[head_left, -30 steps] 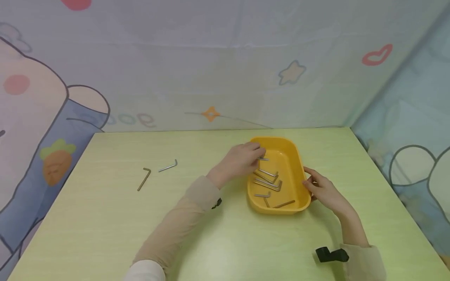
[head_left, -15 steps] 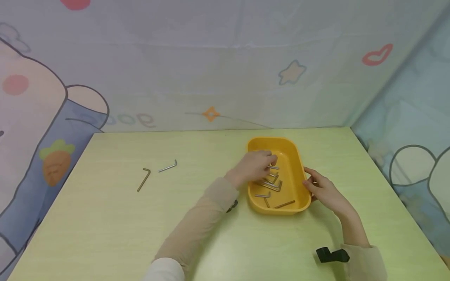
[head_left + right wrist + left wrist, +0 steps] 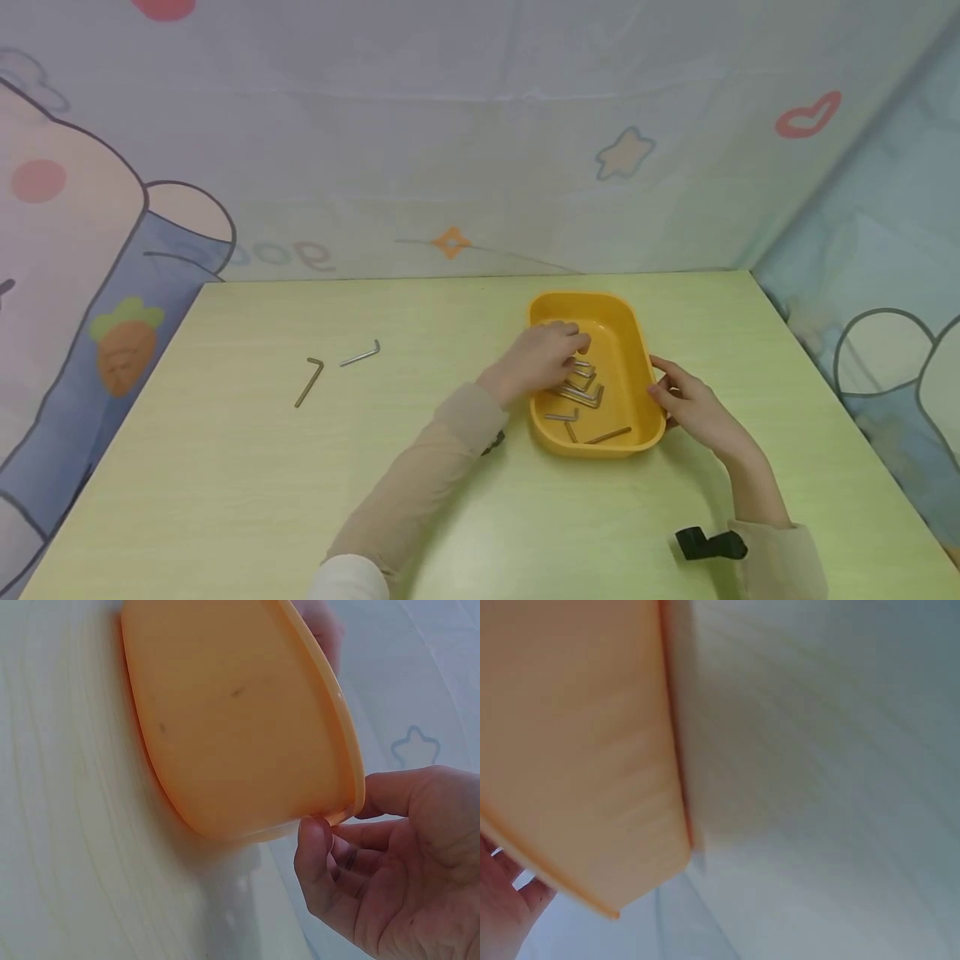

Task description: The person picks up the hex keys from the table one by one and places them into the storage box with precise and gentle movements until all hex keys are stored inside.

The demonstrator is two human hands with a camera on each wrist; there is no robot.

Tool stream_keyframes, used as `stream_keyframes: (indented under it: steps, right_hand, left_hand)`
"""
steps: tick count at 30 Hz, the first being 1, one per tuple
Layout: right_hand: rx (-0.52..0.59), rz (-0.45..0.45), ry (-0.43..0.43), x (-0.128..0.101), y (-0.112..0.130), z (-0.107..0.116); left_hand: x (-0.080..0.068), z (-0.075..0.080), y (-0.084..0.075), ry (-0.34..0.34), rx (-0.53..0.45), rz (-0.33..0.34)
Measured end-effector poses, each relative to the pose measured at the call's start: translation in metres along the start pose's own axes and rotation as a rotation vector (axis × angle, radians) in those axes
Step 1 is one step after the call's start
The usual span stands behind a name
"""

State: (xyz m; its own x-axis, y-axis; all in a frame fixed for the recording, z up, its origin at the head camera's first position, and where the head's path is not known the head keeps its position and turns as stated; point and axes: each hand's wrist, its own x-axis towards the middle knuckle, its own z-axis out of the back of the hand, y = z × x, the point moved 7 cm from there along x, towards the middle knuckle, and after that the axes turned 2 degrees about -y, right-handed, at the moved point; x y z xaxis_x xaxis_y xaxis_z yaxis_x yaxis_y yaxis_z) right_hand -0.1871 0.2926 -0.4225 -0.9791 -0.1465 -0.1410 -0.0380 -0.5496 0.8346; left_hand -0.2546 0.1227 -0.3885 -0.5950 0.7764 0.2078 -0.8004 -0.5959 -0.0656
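On the left part of the pale green bench point(image 3: 225, 467), which has a smooth surface with fine wood-like lines, I see two L-shaped hex keys lying free: a dark brownish key point(image 3: 309, 382) and, just to its right, a shiny silver key point(image 3: 360, 353); they are near each other but do not touch. Going right, the left hand point(image 3: 542, 360) comes from a beige sleeve and reaches over the near-left rim into the yellow tray point(image 3: 633, 350). Its fingers are curled down to the top of a small pile of metal keys point(image 3: 579, 387), but I cannot tell if they really pinch one or only touch it. The tray is a smooth plastic tub, oblong with rounded corners and a thin lip, and it stands on the bench right of the middle. More keys lie flat on its floor toward the near end, one of them brownish point(image 3: 607, 435). The right hand point(image 3: 693, 406) is at the right rim of the tray; in the right wrist view the thumb point(image 3: 315, 847) and the bent fingers pinch the lip, so this hand holds the tray.
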Motion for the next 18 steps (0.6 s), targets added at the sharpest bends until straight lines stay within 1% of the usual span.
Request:
stream_keyframes:
  steps: [4,7,10,13,15,18]
  right_hand:
    - [0.003,0.000,0.000,0.000,0.001,0.000]
    - [0.004,0.000,0.004,0.000,0.002,-0.001]
    - [0.002,-0.001,0.007,0.000,0.003,-0.001]
    - [-0.001,-0.003,0.007,0.000,0.003,-0.001]
    - [-0.003,-0.005,0.006,0.000,0.003,-0.001]
    - [-0.005,-0.010,0.009,0.000,0.002,-0.001]
  left_hand:
    - [-0.010,0.011,0.003,-0.046,-0.006,0.006]
    - [-0.021,0.019,0.007,-0.071,-0.028,0.025]
    - [-0.033,0.026,0.012,-0.081,-0.048,0.053]
    - [-0.044,0.033,0.015,-0.093,-0.031,0.069]
    - [-0.051,0.037,0.016,-0.115,-0.008,0.067]
    - [-0.062,0.039,0.018,-0.133,0.010,0.068]
